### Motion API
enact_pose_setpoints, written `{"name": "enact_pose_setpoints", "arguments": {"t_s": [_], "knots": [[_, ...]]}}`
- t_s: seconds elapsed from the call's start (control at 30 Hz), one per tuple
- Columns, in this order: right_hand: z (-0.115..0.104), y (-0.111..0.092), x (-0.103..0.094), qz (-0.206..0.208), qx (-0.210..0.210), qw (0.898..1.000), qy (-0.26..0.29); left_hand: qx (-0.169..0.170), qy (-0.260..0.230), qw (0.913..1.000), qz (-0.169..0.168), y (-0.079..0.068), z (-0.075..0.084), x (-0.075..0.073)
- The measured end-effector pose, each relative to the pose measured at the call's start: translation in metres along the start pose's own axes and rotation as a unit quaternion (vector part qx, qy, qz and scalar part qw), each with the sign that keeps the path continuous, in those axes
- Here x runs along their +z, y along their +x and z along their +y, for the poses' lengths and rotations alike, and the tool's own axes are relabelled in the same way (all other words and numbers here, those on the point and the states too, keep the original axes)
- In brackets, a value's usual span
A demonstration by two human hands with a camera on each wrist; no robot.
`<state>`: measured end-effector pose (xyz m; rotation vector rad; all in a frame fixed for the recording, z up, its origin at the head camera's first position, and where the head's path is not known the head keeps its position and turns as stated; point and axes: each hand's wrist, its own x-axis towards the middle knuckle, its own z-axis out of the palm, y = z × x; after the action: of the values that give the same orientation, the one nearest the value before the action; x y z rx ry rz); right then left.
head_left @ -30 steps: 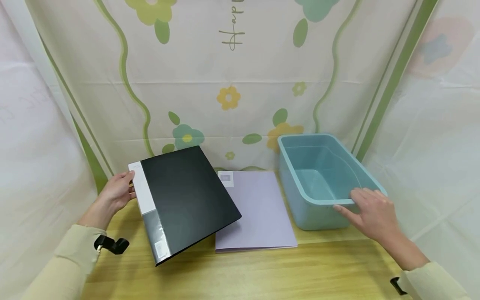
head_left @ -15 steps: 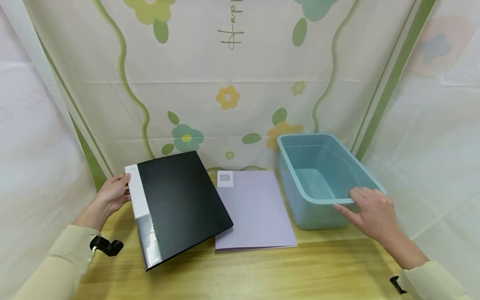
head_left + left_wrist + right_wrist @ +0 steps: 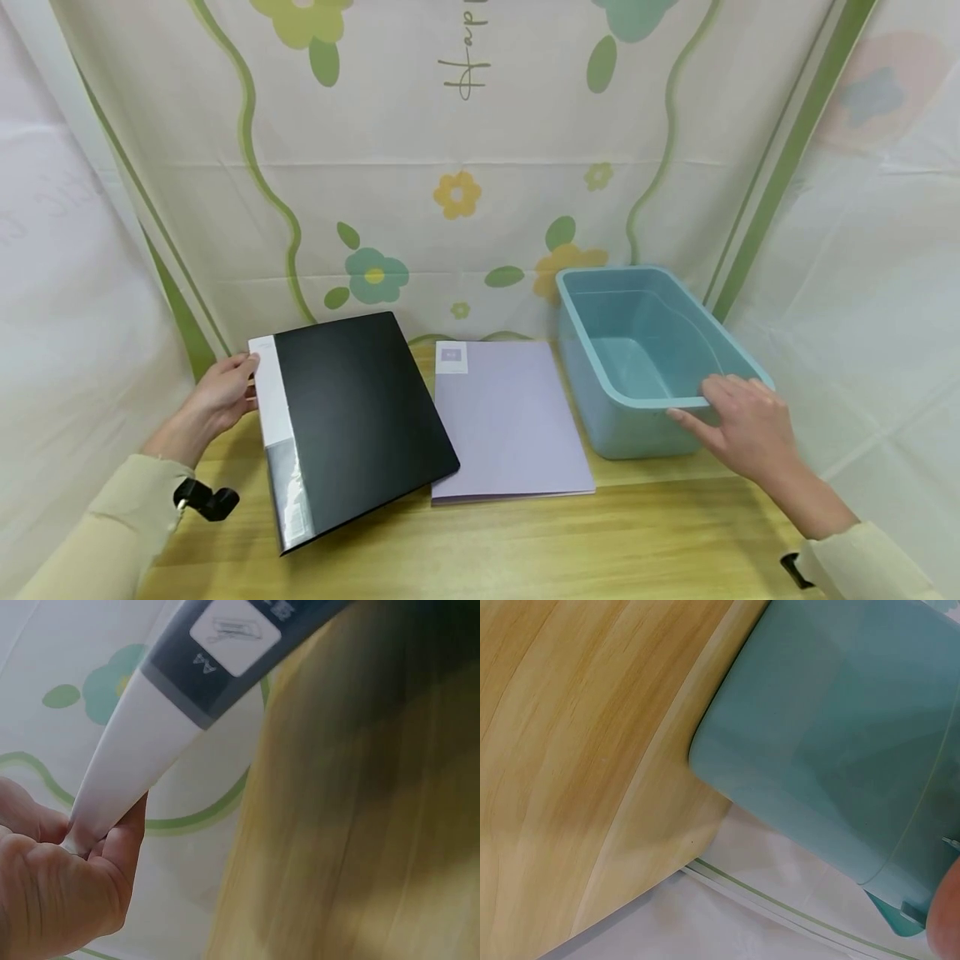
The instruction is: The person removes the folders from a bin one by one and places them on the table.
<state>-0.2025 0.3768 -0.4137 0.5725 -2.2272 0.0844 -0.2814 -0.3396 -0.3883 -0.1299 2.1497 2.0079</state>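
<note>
A black folder (image 3: 360, 417) with a white-and-clear spine leans tilted over the left of the table. My left hand (image 3: 223, 392) pinches its spine near the upper end, thumb on top. In the left wrist view the spine (image 3: 139, 735) shows white and dark parts with an A4 label, and the left hand (image 3: 67, 877) grips its end. To the right, my right hand (image 3: 750, 425) grips the near rim of a blue-green plastic bin (image 3: 607, 417), fingers over the edge and thumb outside. The right wrist view shows the bin's side (image 3: 817, 735) and only a sliver of that hand (image 3: 946, 919).
A lilac folder (image 3: 513, 425) with a white label lies flat on the wooden table (image 3: 525, 550) between the black folder and the bin. A white flowered cloth (image 3: 517, 208) hangs behind the table, with white cloth at both sides.
The black folder in my left hand has moved left and lower, nearer the table, uncovering more of the lilac folder. My right hand and the bin have stayed in place.
</note>
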Motion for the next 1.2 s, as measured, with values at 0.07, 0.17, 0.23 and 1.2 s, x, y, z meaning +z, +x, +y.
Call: {"name": "enact_pose_setpoints", "arguments": {"t_s": [0.07, 0.17, 0.23, 1.2], "knots": [[0.000, 0.000, 0.000, 0.001, -0.001, 1.000, -0.001, -0.001, 0.008, 1.0000, 0.000, 0.000, -0.004, 0.000], [0.001, 0.000, 0.000, 0.003, -0.001, 1.000, -0.002, 0.001, 0.029, 0.9996, 0.003, 0.001, -0.012, -0.001], [0.001, 0.000, 0.000, 0.004, -0.001, 1.000, 0.000, 0.000, 0.041, 0.9992, 0.002, 0.001, -0.018, -0.002], [0.000, -0.001, 0.000, -0.002, 0.002, 1.000, 0.002, -0.020, 0.199, 0.9792, 0.035, 0.001, -0.063, -0.025]]}}
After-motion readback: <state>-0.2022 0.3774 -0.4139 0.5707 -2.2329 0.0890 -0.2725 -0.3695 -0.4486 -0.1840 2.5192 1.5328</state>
